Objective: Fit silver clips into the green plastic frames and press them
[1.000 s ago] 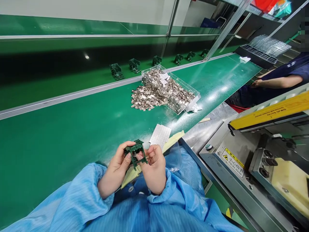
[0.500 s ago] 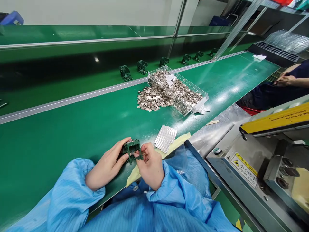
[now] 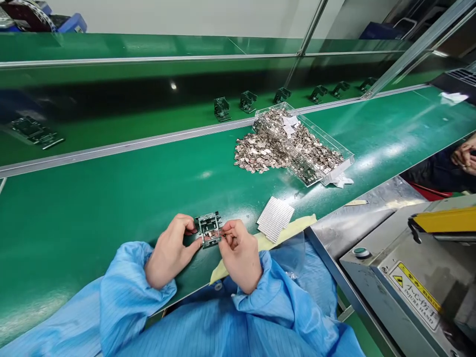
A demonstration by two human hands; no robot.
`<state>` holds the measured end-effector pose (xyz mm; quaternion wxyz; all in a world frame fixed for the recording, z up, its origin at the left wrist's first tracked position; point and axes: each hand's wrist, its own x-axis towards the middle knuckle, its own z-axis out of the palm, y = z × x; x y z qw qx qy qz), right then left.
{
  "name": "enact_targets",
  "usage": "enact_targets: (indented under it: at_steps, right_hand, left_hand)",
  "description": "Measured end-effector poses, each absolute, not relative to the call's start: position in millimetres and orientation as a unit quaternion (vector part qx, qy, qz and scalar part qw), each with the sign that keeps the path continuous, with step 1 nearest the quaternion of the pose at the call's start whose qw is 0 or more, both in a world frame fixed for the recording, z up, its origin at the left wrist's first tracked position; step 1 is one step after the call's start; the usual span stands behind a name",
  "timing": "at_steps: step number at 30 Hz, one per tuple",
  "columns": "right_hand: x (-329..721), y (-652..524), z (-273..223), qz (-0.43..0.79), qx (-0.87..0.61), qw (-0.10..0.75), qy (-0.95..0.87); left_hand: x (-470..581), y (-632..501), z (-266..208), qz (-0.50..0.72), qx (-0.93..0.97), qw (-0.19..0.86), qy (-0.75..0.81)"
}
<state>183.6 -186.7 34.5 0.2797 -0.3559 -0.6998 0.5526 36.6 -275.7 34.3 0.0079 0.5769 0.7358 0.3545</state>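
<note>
Between my hands is a dark green circuit board assembly (image 3: 209,225), a small open frame of boards, just above the green bench. My left hand (image 3: 170,255) grips its left side between thumb and fingers. On its right edge, the thumb and fingers of my right hand (image 3: 241,253) are pinched together; whether they also hold a small part is hidden. Right of my hands, a sheet of small silvery squares (image 3: 275,218) lies partly on a pale yellow strip (image 3: 303,226).
A clear plastic tray (image 3: 340,171) lies tipped beside a heap of small metal pieces (image 3: 256,152). Several similar board assemblies (image 3: 222,109) stand along the back belt. A metal machine (image 3: 375,270) with a hand-injury warning label is at right; another person's hands (image 3: 465,154) show beyond it.
The view has swung left, so the scene sits further right. The board assembly has been turned so its open face points more upward. Both hands remain on it.
</note>
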Motion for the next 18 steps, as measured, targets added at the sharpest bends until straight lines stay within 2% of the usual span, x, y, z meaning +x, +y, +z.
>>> enact_targets:
  at_steps: [12, 18]
  right_hand:
    - [186.9, -186.6, 31.1, 0.544, -0.346, 0.274, -0.714]
    - [189.8, -186.9, 29.2, 0.543, -0.344, 0.267, -0.718]
  left_hand:
    - [34.1, -275.2, 33.8, 0.253, 0.692, -0.037, 0.676]
    - [37.1, -274.2, 29.1, 0.266, 0.673, -0.006, 0.69]
